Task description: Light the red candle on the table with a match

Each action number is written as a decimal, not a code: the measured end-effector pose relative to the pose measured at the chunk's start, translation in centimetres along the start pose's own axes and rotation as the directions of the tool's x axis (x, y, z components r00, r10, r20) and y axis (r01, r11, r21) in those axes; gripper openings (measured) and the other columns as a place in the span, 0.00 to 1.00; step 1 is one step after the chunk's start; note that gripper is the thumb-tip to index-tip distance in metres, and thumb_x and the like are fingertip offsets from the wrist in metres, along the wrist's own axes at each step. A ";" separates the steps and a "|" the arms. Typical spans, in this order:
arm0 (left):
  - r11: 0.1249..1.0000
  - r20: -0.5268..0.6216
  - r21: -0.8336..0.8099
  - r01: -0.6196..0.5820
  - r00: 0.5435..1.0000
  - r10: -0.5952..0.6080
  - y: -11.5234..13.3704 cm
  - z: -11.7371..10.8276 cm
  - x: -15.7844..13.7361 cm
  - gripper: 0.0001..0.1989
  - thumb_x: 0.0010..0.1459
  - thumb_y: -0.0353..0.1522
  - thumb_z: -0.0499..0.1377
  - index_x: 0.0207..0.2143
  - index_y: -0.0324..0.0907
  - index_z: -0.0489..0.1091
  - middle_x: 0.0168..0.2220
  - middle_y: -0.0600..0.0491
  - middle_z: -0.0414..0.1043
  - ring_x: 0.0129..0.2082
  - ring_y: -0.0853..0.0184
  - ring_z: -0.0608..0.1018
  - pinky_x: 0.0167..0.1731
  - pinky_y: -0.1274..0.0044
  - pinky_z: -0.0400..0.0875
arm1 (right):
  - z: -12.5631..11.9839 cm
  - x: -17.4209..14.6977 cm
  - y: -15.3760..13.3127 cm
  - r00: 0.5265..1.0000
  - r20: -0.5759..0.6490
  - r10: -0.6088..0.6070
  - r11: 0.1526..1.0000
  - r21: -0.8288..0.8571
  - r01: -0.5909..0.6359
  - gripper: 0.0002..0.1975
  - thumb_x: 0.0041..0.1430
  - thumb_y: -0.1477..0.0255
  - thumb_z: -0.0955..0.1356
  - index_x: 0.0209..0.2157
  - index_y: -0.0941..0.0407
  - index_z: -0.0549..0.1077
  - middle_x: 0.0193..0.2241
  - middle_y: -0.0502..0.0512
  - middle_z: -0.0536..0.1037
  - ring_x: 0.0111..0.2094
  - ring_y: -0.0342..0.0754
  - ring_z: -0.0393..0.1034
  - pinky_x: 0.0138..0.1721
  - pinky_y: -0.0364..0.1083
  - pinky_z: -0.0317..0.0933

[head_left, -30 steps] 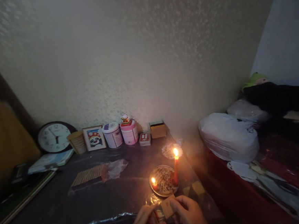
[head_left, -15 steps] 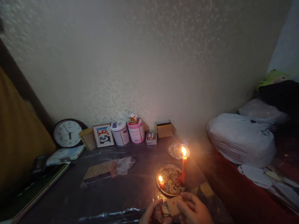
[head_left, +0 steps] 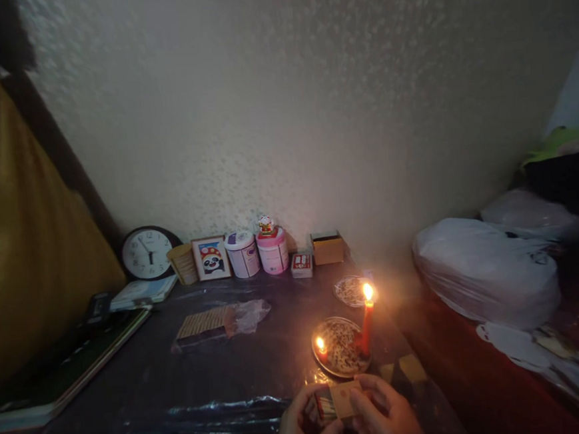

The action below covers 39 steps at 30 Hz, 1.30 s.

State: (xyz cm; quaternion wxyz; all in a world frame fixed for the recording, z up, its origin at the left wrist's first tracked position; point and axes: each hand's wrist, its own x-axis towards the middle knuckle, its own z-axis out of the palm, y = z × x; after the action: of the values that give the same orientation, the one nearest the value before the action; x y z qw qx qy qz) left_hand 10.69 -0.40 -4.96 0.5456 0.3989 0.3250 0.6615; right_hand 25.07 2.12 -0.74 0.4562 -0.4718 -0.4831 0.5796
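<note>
The matchbox (head_left: 340,400) sits at the near edge of the surface, half slid open, match heads showing. The left hand (head_left: 301,430) grasps its tray end, and the right hand (head_left: 386,420) pinches the sleeve. It looks light, thin card, easily crushed; best held by the sleeve's narrow sides. Just beyond, a dish (head_left: 340,347) carries a lit candle (head_left: 365,325). No writing is legible on the matchbox.
</note>
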 end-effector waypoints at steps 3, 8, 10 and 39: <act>1.000 0.009 0.010 -0.002 1.000 0.002 -0.1 -0.1 0.0 0.22 0.42 0.36 0.70 0.40 0.42 0.73 0.34 0.47 0.79 0.34 0.59 0.79 0.36 0.71 0.70 | 0.0 0.0 0.3 0.997 -0.053 -0.049 0.997 -0.058 0.046 0.25 0.47 0.53 0.71 0.37 0.61 0.71 0.18 0.51 0.75 0.19 0.45 0.67 0.22 0.43 0.60; 0.999 -0.008 0.037 -0.009 1.000 0.009 -0.3 -0.1 0.0 0.22 0.41 0.36 0.70 0.40 0.42 0.72 0.34 0.47 0.79 0.34 0.59 0.79 0.36 0.71 0.70 | -0.1 -0.1 -0.2 0.999 -0.031 -0.045 0.994 -0.100 0.042 0.22 0.48 0.55 0.70 0.36 0.59 0.71 0.17 0.49 0.74 0.19 0.46 0.68 0.23 0.43 0.61; 1.000 -0.016 0.029 0.001 1.000 -0.001 -0.3 -0.1 -0.1 0.22 0.41 0.35 0.70 0.41 0.42 0.72 0.35 0.47 0.79 0.34 0.60 0.79 0.36 0.71 0.70 | -0.2 -0.2 -0.4 0.999 -0.030 -0.027 0.994 -0.104 0.023 0.21 0.49 0.56 0.69 0.37 0.59 0.70 0.18 0.49 0.75 0.20 0.46 0.69 0.24 0.43 0.62; 0.992 0.053 0.125 0.031 0.998 -0.038 0.3 0.2 -0.2 0.19 0.43 0.33 0.69 0.40 0.41 0.73 0.36 0.47 0.79 0.37 0.58 0.79 0.39 0.70 0.69 | -0.8 -1.0 -1.5 0.909 0.025 -0.415 0.799 -0.469 0.377 0.08 0.57 0.67 0.65 0.32 0.55 0.75 0.38 0.57 0.76 0.40 0.50 0.73 0.41 0.43 0.67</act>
State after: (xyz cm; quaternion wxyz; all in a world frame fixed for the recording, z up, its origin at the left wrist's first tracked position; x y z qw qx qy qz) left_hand 10.74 -0.69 -4.68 0.5400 0.4445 0.3570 0.6192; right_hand 26.13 1.44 0.82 0.4601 -0.4779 -0.6766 0.3197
